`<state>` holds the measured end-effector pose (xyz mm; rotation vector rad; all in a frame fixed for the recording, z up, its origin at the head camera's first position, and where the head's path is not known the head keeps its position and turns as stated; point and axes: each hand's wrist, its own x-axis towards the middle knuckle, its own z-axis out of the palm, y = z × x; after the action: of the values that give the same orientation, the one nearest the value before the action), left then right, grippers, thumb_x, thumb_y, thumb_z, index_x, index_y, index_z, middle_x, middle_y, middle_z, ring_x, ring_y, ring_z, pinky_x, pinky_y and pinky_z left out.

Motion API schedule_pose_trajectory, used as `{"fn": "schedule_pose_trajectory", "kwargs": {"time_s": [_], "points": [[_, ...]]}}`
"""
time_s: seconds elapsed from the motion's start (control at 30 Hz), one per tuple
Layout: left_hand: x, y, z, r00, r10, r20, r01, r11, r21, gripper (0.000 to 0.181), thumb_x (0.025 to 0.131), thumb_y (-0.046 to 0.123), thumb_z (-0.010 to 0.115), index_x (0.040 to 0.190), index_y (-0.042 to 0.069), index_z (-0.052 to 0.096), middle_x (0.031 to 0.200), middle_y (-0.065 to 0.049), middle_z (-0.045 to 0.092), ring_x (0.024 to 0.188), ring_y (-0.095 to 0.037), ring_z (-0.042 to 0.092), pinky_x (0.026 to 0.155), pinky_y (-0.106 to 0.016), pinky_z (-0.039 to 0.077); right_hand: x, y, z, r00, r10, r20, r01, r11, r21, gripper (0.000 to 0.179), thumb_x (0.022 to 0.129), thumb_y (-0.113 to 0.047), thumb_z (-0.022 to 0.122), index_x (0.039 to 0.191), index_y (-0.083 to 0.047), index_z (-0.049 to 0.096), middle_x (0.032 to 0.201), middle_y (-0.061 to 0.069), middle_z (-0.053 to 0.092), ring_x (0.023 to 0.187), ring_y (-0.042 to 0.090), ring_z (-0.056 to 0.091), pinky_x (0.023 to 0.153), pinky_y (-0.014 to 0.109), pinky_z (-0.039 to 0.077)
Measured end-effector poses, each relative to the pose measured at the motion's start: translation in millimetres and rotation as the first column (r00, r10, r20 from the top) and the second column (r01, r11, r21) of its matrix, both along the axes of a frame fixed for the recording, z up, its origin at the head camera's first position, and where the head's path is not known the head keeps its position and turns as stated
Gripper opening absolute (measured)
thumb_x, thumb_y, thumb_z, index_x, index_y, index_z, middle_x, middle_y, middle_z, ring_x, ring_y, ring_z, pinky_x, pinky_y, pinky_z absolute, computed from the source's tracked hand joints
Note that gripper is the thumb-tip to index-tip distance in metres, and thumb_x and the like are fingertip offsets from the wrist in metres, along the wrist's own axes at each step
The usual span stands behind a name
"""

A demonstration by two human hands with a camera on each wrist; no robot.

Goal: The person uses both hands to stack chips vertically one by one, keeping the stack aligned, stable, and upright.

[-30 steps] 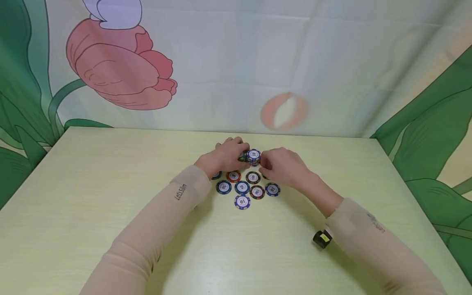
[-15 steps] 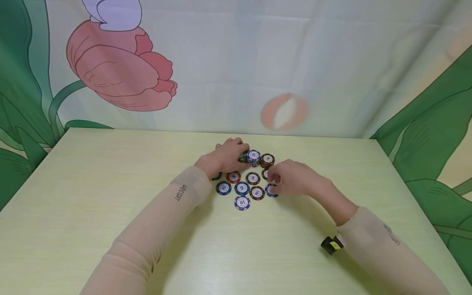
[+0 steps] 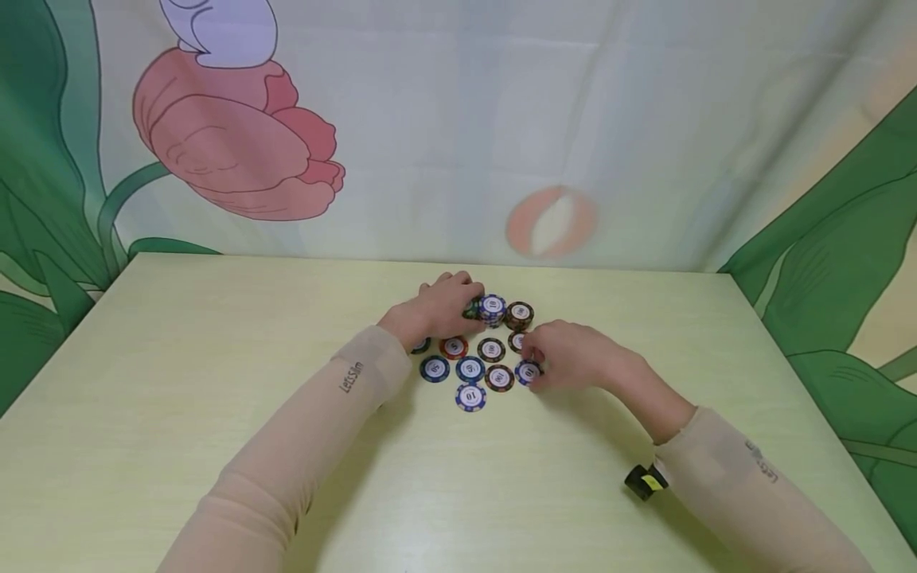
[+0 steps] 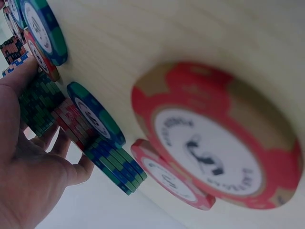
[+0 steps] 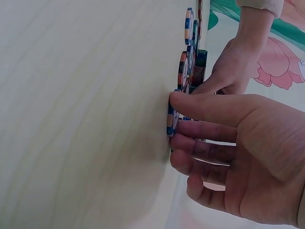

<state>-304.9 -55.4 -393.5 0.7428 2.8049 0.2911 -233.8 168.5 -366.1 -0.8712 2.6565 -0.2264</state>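
Observation:
At the far middle of the table, my left hand grips a stack of green poker chips, thumb on the near side and fingers behind. Right beside it stand a stack of blue 10 chips and a stack of black chips. My right hand pinches a blue poker chip by its edge with thumb and forefinger; the chip lies at table level. Several single chips lie flat in front of the stacks, among them a black 100 chip and a red 5 chip.
A red stack and a blue-green stack stand farther left, mostly behind my left hand. Another blue 10 chip lies nearest the front. A black wrist camera hangs under my right sleeve. A printed curtain borders the table's back edge.
My right hand has moved from the black stack toward the front right, uncovering that stack, and has taken hold of the blue chip. My left hand stays at the green stack.

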Motion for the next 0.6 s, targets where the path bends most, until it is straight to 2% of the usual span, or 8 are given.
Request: {"fn": "schedule_pose_trajectory", "kwargs": {"time_s": [0.33, 0.6], "points": [[-0.7, 0.2, -0.4, 1.000, 0.005, 0.003, -0.005, 1.000, -0.006, 0.064, 0.099, 0.045, 0.067, 0.152, 0.014, 0.047, 0.151, -0.012, 0.044, 0.135, -0.031, 0.039, 0.109, -0.061, 0.033, 1.4, -1.1, -2.4, 1.000, 0.019, -0.022, -0.019, 1.000, 0.000, 0.022, 0.083, -0.018, 0.084, 0.093, -0.009, 0.066, 0.080, -0.001, 0.057, 0.074, 0.018, 0.051, 0.066, 0.035, 0.042], [-0.8, 0.2, -1.9, 1.000, 0.008, 0.000, -0.008, 1.000, -0.008, 0.064, 0.099, 0.045, 0.067, 0.152, 0.014, 0.048, 0.152, -0.012, 0.043, 0.135, -0.031, 0.039, 0.110, -0.062, 0.033, 2.8, -0.1, -8.6, 0.996, 0.043, -0.079, -0.040, 0.999, 0.028, 0.027, 0.080, -0.020, 0.081, 0.098, -0.009, 0.065, 0.086, -0.002, 0.057, 0.075, 0.016, 0.052, 0.066, 0.034, 0.045]]}}
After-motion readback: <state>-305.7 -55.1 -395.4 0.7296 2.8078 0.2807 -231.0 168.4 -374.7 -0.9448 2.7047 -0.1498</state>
